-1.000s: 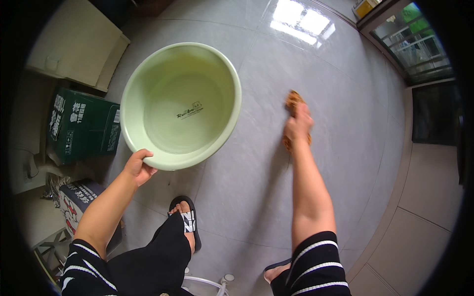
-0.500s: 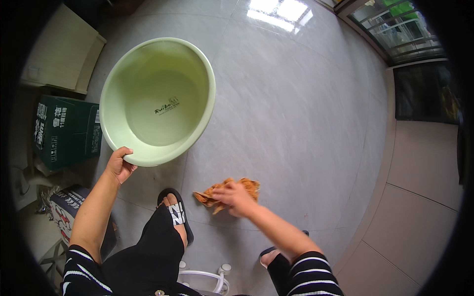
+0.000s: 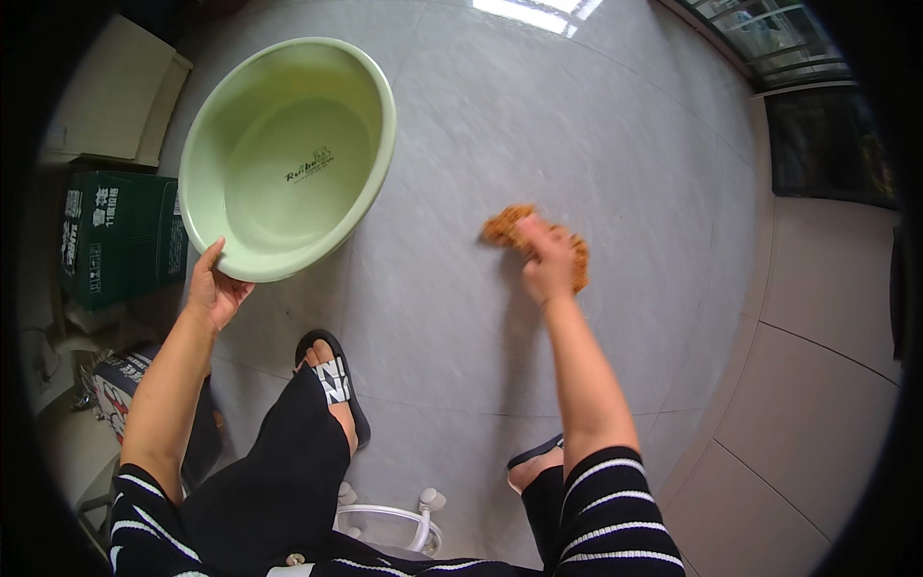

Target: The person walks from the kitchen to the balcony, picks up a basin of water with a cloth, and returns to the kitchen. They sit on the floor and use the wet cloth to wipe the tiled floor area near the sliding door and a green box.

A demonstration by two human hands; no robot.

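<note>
My left hand (image 3: 217,292) grips the near rim of a big pale green plastic basin (image 3: 260,255), thumb inside and fingers under the outside. The basin is tilted toward me, and dark print shows on its bottom; nothing solid lies in it. Out to the right, my right hand (image 3: 550,258) is closed on an orange-brown cloth (image 3: 505,226), which is bunched against the grey tiled floor (image 3: 452,317). Parts of the cloth stick out on both sides of the fingers.
Green cardboard box (image 3: 120,236) and pale cabinet (image 3: 115,96) stand at the left. Beige cabinet fronts (image 3: 827,279) line the right side. My slippered feet flank a white-framed stool base with casters (image 3: 423,524). A glazed door (image 3: 769,38) is at the far right.
My right hand has swept the cloth forward and to the right over the floor. My left hand and the basin sit slightly higher and further left in the picture.
</note>
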